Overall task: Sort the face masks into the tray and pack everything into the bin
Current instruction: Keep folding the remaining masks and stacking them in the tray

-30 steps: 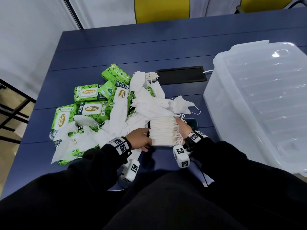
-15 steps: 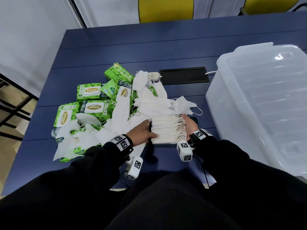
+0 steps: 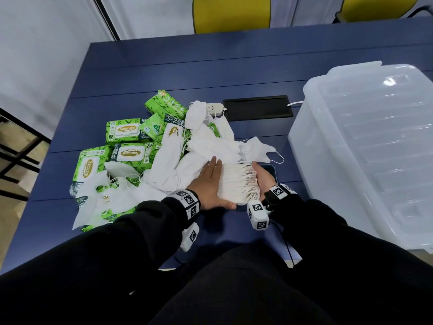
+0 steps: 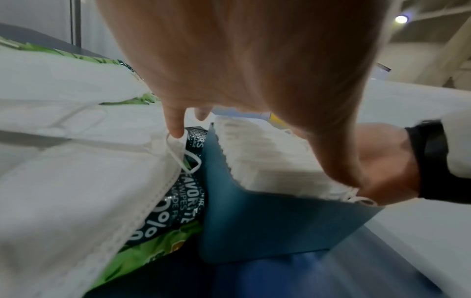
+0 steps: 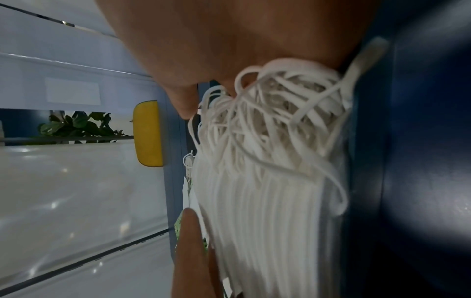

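In left wrist view, tray [image 4: 267,225] under masks [image 4: 267,159], hands [image 3: 212,184] flanking

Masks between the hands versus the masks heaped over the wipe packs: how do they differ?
The stacked masks stand on edge in a neat row in the blue tray, pressed between the left hand and right hand. The loose masks lie flat and scattered over the green wipe packs, untouched. Both are white with ear loops.

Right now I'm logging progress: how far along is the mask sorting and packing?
Partly done. A row of masks already stands in the blue tray. The left hand and right hand press its ends. Loose masks and wipe packs remain; the bin is closed.
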The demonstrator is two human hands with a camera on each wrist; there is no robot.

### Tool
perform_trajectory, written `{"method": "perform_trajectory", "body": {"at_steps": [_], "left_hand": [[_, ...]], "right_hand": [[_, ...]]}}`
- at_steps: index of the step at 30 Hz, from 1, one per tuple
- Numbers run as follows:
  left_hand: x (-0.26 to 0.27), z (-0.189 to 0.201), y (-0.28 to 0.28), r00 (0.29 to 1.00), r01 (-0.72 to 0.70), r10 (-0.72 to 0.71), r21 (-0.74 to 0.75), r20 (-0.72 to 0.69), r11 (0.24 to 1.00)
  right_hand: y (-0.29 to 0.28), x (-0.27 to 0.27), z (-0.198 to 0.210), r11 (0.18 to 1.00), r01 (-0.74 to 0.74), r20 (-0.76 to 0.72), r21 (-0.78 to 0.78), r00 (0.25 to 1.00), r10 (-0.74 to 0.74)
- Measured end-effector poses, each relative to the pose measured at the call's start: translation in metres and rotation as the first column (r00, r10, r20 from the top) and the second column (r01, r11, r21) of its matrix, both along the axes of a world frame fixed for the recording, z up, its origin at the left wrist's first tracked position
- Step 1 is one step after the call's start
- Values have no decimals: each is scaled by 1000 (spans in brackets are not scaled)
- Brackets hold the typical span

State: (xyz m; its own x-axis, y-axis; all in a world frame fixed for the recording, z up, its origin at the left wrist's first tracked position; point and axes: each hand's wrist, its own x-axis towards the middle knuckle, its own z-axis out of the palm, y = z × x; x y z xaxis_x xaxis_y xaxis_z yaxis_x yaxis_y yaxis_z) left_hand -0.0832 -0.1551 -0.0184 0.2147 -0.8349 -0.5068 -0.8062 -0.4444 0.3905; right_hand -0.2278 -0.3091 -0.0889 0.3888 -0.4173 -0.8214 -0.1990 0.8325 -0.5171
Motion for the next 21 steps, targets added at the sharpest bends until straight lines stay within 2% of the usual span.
{"method": "perform_trajectory", "body": {"at_steps": [1,3,6,7,9,11,13,16,17,19,21], "left_hand": [[1,-1,0,999,46,-46,11,7,999],[4,-6,2,996,89,-89,14,19,996],[8,-12,3,999,40,-39,-44,19,998],[8,-13,3,999,29,-28,-62,18,998],[7,-16,2,999,33,-30,-89,31,995],[8,-17,2,998,48,-43,-112,48,993],[8,-15,0,992,85,-74,-103,102,991],[6,-14,-5,970,143,-127,-65,207,988],[4,-14,-6,968,149,-136,-50,212,988],[0,-15,-9,968,154,-144,-35,205,987],[-5,-15,-10,963,160,-146,-44,228,986]], "right_hand": [[8,0,18,999,-9,29,48,1000,8],[13,0,30,997,-24,50,70,999,21],[11,-1,27,999,-45,36,13,998,44],[6,-2,12,997,-68,20,-36,997,68],[-15,-6,-46,989,-98,-29,-112,995,95],[-28,-6,-77,989,-96,-52,-113,995,90],[-25,-4,-66,988,-88,-43,-126,996,84],[-11,-1,-26,988,-110,-27,-105,994,108],[-8,1,-19,992,-110,17,-65,994,111],[2,0,7,996,-84,10,-27,996,85],[-3,-2,-2,998,-60,41,-5,997,61]]}}
